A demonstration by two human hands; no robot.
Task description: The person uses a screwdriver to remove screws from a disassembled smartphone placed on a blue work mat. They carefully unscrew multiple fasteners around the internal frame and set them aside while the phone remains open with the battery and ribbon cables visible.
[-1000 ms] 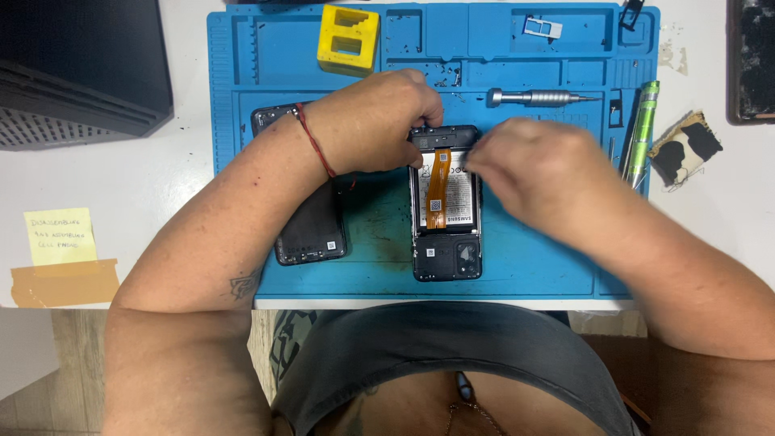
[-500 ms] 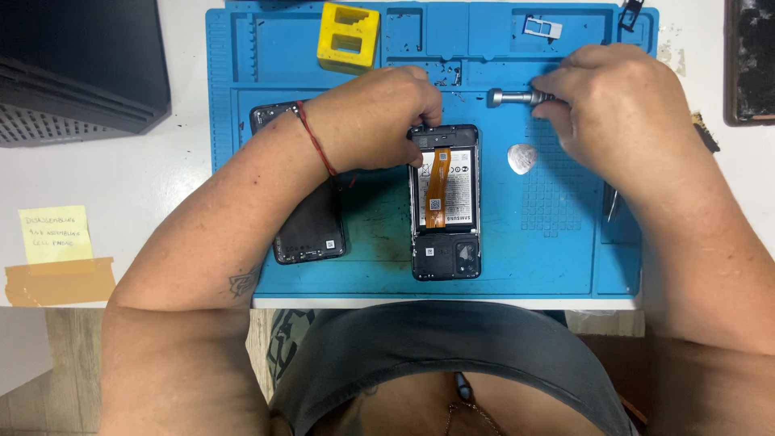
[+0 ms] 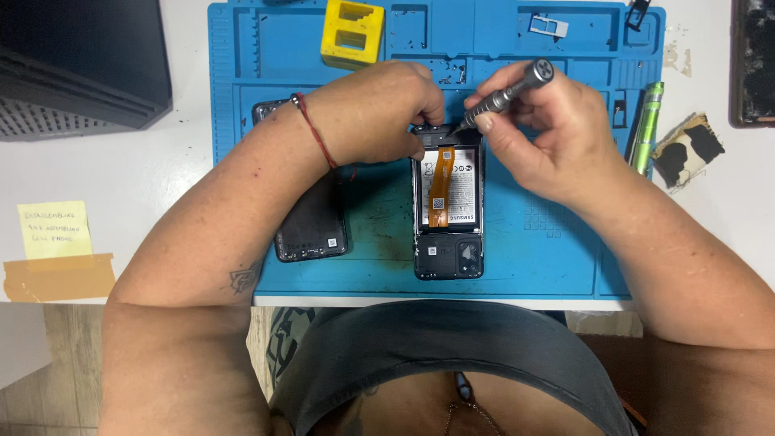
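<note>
Fingers (image 3: 484, 123) around screwdriver (image 3: 504, 97) above phone (image 3: 449, 210).

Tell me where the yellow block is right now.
In the head view, the yellow block sits at the far edge of the blue mat, just beyond the left hand and left of the opened phone.

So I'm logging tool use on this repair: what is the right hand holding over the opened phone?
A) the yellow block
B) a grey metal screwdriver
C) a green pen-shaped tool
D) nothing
B: the right hand grips a grey metal screwdriver, tip at the top edge of the opened phone, which the left hand steadies.
</note>
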